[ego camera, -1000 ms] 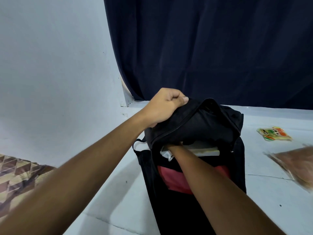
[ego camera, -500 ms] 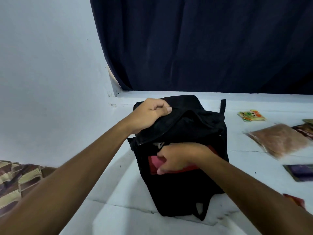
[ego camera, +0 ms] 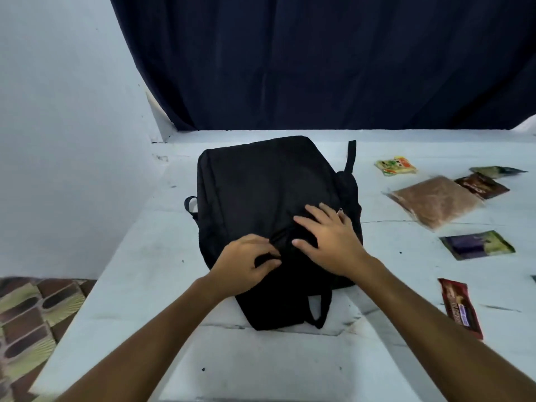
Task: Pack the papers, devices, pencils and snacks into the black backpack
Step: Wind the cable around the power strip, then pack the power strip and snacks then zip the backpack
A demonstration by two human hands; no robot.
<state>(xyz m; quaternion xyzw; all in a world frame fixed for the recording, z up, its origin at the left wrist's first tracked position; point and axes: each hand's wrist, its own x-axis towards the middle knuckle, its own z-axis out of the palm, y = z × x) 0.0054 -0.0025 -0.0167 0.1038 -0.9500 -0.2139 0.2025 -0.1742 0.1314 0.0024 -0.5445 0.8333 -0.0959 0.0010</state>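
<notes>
The black backpack [ego camera: 269,216], propped open a moment ago with something red showing inside, now lies flat and closed on the tabletop [ego camera: 261,367], left hand [ego camera: 243,265] pinching its fabric, right hand [ego camera: 327,236] spread flat on it, while the snack packets [ego camera: 435,201] remain unpacked to the right.

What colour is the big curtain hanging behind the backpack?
The curtain is dark navy blue, plain with no pattern. The head view shows it, behind the black backpack.
</notes>
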